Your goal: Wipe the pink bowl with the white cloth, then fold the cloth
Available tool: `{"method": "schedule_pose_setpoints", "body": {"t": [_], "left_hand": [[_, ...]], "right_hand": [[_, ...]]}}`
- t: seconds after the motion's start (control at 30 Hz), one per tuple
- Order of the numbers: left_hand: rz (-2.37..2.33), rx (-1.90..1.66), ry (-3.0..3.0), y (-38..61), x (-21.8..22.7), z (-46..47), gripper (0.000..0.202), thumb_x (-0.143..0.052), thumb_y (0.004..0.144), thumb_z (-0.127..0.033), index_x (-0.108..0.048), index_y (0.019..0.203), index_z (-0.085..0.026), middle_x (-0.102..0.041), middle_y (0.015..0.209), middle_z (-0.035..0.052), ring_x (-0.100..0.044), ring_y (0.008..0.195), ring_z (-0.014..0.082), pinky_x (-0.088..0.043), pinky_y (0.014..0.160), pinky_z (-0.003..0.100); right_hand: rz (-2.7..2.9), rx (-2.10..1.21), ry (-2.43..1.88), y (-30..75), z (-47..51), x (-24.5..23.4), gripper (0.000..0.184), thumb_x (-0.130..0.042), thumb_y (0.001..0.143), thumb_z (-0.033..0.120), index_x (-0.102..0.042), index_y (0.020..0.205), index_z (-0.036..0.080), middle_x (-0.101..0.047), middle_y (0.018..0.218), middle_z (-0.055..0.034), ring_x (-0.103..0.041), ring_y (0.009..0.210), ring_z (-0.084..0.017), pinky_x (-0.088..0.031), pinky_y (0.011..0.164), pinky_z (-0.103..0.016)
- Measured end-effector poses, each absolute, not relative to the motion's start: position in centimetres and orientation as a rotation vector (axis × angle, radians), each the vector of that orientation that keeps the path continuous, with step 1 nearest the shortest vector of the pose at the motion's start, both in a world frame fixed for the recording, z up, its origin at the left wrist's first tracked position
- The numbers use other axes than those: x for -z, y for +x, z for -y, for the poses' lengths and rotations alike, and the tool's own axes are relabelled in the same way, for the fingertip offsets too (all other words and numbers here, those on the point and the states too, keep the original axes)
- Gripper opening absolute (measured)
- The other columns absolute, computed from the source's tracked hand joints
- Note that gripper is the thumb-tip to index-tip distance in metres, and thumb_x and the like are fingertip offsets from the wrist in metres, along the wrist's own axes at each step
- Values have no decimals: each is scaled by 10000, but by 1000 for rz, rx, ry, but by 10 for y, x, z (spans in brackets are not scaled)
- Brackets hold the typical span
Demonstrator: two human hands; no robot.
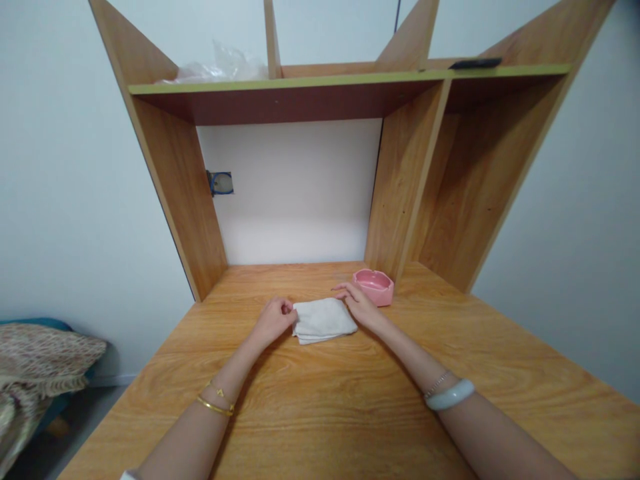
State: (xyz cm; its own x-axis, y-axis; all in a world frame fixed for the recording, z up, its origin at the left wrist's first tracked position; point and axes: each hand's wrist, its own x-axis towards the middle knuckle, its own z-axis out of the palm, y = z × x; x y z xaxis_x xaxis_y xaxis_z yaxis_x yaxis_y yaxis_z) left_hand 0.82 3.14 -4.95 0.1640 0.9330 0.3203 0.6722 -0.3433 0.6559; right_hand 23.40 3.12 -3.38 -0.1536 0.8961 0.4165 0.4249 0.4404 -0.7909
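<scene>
A white folded cloth point(324, 319) lies flat on the wooden desk, its layers showing along the front edge. At its left edge is my left hand point(275, 319), fingers curled in and thumb and fingertips closed on the cloth's side. My right hand point(359, 305) reaches over the far right corner of the cloth, fingers stretched out and slightly apart, holding nothing. Just behind that hand stands a pink ashtray point(374, 287) with notches in its rim; the hand hides a little of its near left side.
Around the desk top point(320, 413) rises a wooden hutch, with its shelf point(290, 100) overhead. A clear plastic bag point(225, 65) and a dark flat object point(475, 63) lie on the shelf. A wall box point(221, 183) sits at the back left. A fringed blanket point(45, 357) is at far left.
</scene>
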Motion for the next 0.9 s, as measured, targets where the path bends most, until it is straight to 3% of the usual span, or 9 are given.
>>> {"method": "schedule_pose_setpoints", "body": {"t": [0.27, 0.4, 0.57, 0.77, 0.9], "left_hand": [[-1549, -950, 2126, 8, 49, -30, 53, -495, 635, -183, -532, 611, -153, -520, 572, -22, -477, 566, 112, -337, 538, 210], [-1578, -922, 2153, 11, 47, -27, 43, -508, 637, -188, -535, 627, -156, -527, 586, -22, -485, 584, 117, -341, 553, 212], [-1650, -888, 2176, 12, 45, -23, 46, -518, 646, -199, -539, 633, -160, -541, 608, -10, -501, 620, 135, -344, 575, 225], [-1699, -856, 2208, 12, 44, -20, 58, -521, 663, -208, -542, 636, -161, -564, 643, 5, -521, 656, 147, -352, 600, 234], [-1704, -841, 2236, 12, 43, -19, 66, -516, 675, -216, -549, 652, -164, -573, 656, 5, -528, 685, 151, -360, 628, 237]], "right_hand": [[1782, -882, -1113, 235, -35, 40, 337, -294, 685, 102, -468, 957, 197, -568, 690, 32, -526, 588, -111, -384, 519, -208], [1937, -594, -1213, 235, -37, 41, 305, -325, 673, 72, -471, 916, 183, -487, 612, 50, -479, 570, -111, -352, 522, -201], [2092, -184, -1450, 227, -33, 39, 329, -381, 636, 25, -505, 900, 177, -533, 653, 17, -496, 667, -142, -345, 627, -244], [2123, -132, -1528, 228, -22, 30, 277, -435, 687, 105, -521, 946, 154, -580, 855, -58, -508, 830, -175, -331, 728, -283], [2156, -272, -1698, 234, -17, 21, 259, -484, 687, 218, -493, 934, 139, -579, 814, -50, -517, 736, -156, -343, 606, -235]]}}
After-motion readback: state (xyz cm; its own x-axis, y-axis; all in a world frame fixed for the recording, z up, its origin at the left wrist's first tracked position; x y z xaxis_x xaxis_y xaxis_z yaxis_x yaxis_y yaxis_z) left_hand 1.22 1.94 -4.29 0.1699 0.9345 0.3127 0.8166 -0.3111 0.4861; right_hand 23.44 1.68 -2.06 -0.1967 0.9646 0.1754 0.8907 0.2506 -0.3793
